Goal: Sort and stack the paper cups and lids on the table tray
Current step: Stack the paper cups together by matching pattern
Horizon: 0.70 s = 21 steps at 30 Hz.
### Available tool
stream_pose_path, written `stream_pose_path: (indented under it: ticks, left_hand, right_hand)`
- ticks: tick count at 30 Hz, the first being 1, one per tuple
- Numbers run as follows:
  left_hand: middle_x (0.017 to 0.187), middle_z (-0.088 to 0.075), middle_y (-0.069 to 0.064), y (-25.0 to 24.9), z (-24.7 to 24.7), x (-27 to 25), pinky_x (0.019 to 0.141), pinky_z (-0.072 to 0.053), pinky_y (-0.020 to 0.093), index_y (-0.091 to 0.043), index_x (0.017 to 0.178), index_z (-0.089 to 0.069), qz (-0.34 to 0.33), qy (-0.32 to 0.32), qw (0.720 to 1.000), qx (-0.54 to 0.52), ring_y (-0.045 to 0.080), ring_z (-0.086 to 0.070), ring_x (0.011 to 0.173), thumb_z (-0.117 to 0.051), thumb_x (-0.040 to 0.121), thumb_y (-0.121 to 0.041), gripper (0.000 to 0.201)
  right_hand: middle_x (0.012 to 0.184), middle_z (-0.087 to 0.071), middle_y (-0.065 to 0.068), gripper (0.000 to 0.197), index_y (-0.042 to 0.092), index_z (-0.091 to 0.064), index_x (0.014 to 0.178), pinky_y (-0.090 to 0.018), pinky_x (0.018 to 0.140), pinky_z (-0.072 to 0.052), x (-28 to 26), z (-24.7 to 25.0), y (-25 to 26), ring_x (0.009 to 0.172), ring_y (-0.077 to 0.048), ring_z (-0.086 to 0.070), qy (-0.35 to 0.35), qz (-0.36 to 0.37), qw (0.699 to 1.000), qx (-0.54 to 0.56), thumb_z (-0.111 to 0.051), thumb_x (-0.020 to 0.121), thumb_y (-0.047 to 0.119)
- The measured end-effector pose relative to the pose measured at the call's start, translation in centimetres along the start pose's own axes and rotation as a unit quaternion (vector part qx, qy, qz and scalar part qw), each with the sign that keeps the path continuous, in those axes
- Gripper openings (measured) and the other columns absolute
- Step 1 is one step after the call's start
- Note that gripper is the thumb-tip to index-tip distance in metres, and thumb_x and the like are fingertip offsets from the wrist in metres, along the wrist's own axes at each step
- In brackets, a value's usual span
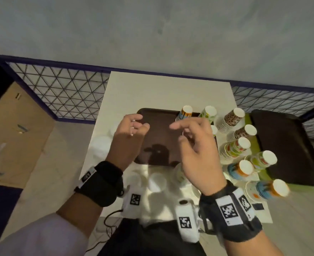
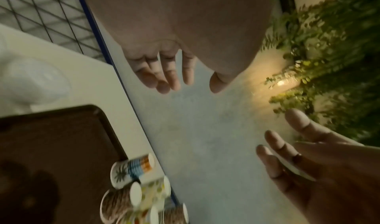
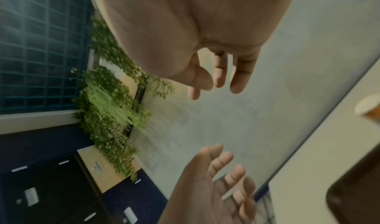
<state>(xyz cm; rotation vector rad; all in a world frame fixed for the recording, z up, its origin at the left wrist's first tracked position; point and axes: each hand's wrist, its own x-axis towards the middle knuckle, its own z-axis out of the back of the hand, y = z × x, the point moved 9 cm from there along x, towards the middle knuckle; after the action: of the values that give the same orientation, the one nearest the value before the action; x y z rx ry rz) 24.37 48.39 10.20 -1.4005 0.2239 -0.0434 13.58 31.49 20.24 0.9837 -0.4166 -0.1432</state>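
A dark brown tray (image 1: 159,137) lies in the middle of the white table (image 1: 152,89). Both hands hover over it, empty. My left hand (image 1: 142,121) is above the tray's left edge with loosely curled fingers. My right hand (image 1: 178,133) is above its right side with fingers spread. Upside-down stacks of patterned paper cups stand to the right: an orange-blue stack (image 1: 184,112), a green-yellow stack (image 1: 208,113) and a leopard-print stack (image 1: 232,118), with several more nearer me. White lids (image 1: 101,145) lie left of the tray, and more lids (image 1: 157,182) lie at its near edge. The left wrist view shows my left hand (image 2: 185,81), the tray (image 2: 61,138) and cup stacks (image 2: 133,169).
A second dark tray (image 1: 285,145) sits on a green surface right of the cups. A cardboard box (image 1: 13,130) stands on the floor at the left. A wire mesh fence (image 1: 63,93) runs behind the table. The far half of the table is bare.
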Motion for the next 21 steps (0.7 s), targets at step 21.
stream_pose_path:
  ticks: [21]
  left_hand:
    - [0.091, -0.059, 0.001, 12.9, -16.0, -7.3, 0.071, -0.041, 0.028, -0.018, 0.105, -0.059, 0.211, 0.137, 0.966, -0.064, 0.012, -0.054, 0.082, -0.034, 0.11, -0.033, 0.03]
  right_hand:
    - [0.117, -0.038, -0.012, 0.066, 0.036, -0.048, 0.139, -0.044, 0.077, -0.053, -4.0, -1.4, -15.7, 0.087, -0.025, -0.039, 0.287, 0.011, 0.905, -0.314, -0.073, 0.078, 0.042]
